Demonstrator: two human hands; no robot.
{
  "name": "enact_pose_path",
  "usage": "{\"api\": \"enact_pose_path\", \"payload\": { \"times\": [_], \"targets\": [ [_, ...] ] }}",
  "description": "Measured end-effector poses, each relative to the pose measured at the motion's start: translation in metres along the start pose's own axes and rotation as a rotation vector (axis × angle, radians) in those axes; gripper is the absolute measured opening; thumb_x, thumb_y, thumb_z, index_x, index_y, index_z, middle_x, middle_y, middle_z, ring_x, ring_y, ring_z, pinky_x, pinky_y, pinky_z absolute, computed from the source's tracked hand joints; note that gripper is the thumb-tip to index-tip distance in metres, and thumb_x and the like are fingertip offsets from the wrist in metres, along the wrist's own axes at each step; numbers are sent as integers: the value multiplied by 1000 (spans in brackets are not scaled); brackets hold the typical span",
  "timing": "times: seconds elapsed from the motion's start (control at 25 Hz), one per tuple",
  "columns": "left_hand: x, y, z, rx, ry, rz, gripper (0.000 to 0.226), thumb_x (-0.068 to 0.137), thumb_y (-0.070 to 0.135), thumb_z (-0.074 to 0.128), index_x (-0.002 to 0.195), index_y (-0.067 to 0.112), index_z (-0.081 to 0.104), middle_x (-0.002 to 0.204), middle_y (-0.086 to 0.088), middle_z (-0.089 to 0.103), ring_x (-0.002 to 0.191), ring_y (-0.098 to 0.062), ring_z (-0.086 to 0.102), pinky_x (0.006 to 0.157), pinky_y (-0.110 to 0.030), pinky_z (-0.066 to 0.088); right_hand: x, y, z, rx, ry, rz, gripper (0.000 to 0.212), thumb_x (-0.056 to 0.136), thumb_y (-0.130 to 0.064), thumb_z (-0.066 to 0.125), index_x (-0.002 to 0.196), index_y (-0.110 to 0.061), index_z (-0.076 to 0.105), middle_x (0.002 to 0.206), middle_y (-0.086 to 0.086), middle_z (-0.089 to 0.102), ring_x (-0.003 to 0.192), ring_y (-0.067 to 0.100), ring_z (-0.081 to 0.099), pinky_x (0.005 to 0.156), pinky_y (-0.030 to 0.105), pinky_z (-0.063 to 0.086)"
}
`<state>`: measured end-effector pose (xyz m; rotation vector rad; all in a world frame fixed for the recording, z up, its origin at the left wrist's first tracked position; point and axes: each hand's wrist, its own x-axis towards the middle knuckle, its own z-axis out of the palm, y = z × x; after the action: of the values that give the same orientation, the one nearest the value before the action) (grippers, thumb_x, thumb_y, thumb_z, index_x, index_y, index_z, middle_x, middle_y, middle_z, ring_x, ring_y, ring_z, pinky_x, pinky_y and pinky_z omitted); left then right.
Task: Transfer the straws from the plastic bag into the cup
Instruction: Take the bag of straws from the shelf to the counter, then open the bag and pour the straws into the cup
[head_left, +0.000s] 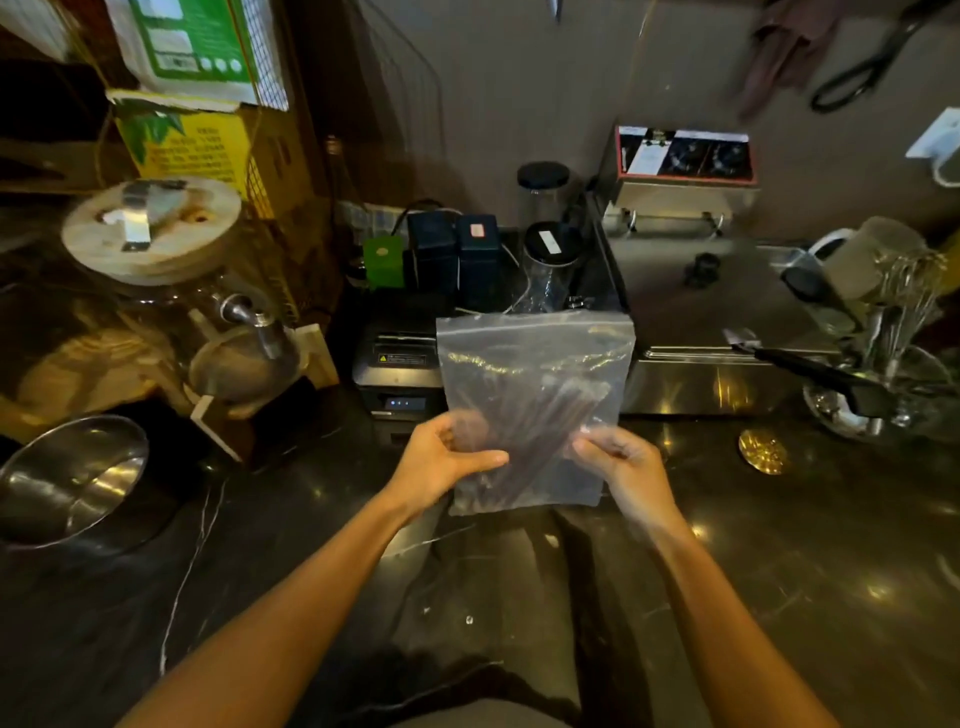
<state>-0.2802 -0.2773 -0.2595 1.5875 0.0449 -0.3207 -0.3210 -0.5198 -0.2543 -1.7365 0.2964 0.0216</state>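
A clear zip plastic bag (535, 364) is held upright above the dark counter, its closed top edge facing away from me. Inside lies a bundle of dark straws (524, 421), slanting from lower left to upper right. My left hand (441, 462) grips the bag's lower left side, thumb in front. My right hand (623, 465) pinches its lower right side. Behind the bag stands a clear cup-like container (545, 275) with a dark rim; whether this is the task's cup I cannot tell.
A small black printer (397, 374) sits behind the bag. A steel fryer (717, 322) stands to the right, with whisks and utensils (893, 332) beyond it. A glass dispenser (156, 291) and a steel bowl (67, 478) are on the left. A gold disc (762, 451) lies on the counter.
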Motion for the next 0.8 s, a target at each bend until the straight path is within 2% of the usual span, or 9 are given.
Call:
{"api": "enact_pose_path", "payload": {
  "times": [0.12, 0.24, 0.32, 0.44, 0.52, 0.56, 0.68, 0.8],
  "targets": [
    [-3, -7, -4, -4, 4, 50, 45, 76, 9, 88, 118, 16, 70, 111, -11, 77, 105, -20, 75, 89, -31, 61, -5, 23, -2, -13, -17, 69, 11, 94, -7, 71, 102, -8, 78, 98, 6, 80, 100, 23, 74, 96, 43, 58],
    [-1, -7, -6, 28, 45, 98, 31, 86, 8, 79, 116, 7, 73, 110, -7, 79, 105, -18, 75, 95, -34, 60, -5, 30, -4, -6, 26, 121, 13, 93, -9, 73, 105, -9, 76, 101, 10, 76, 105, 30, 71, 86, 34, 57],
    [1, -7, -6, 88, 55, 137, 23, 88, 6, 77, 111, 3, 75, 106, -8, 79, 99, -18, 76, 94, -37, 60, -5, 25, -5, -13, 66, 129, 20, 93, -13, 74, 113, -12, 73, 110, 5, 73, 110, 24, 68, 84, 26, 54],
    [3, -2, -1, 163, 30, 203, 17, 91, 8, 74, 108, 8, 77, 103, -5, 80, 96, -17, 76, 90, -34, 60, -7, -1, -4, -73, 233, 37, 32, 91, -21, 76, 122, -17, 66, 121, -1, 67, 112, 12, 64, 92, 31, 55],
    [1, 2, 6, 204, 27, 264, 16, 93, 13, 72, 108, 13, 78, 103, -1, 80, 98, -16, 76, 90, -35, 60, -13, -25, -2, -174, 395, -104, 18, 92, -26, 75, 107, -18, 68, 107, -2, 66, 95, 8, 64, 85, 28, 56],
    [0, 4, 10, 214, 31, 297, 16, 94, 15, 72, 108, 14, 78, 103, 1, 80, 99, -15, 76, 91, -36, 60, -16, -39, 0, -144, 374, -156, 13, 94, -29, 72, 96, -16, 69, 94, 0, 68, 83, 11, 65, 77, 26, 56],
    [-3, 11, 21, 260, 9, 395, 18, 94, 15, 72, 110, 13, 79, 107, 4, 80, 103, -9, 75, 94, -35, 60, -19, -83, 12, 48, 185, -85, 42, 96, -42, 68, 77, -5, 71, 63, 3, 67, 55, 16, 61, 54, 22, 51],
    [-4, 12, 25, 348, -18, 469, 18, 95, 21, 72, 111, 20, 80, 108, 8, 80, 103, -7, 75, 91, -40, 61, -7, -107, 21, 36, 173, 97, 57, 94, -54, 67, 74, -1, 71, 57, 7, 67, 42, 17, 58, 43, 24, 48]
  ]
}}
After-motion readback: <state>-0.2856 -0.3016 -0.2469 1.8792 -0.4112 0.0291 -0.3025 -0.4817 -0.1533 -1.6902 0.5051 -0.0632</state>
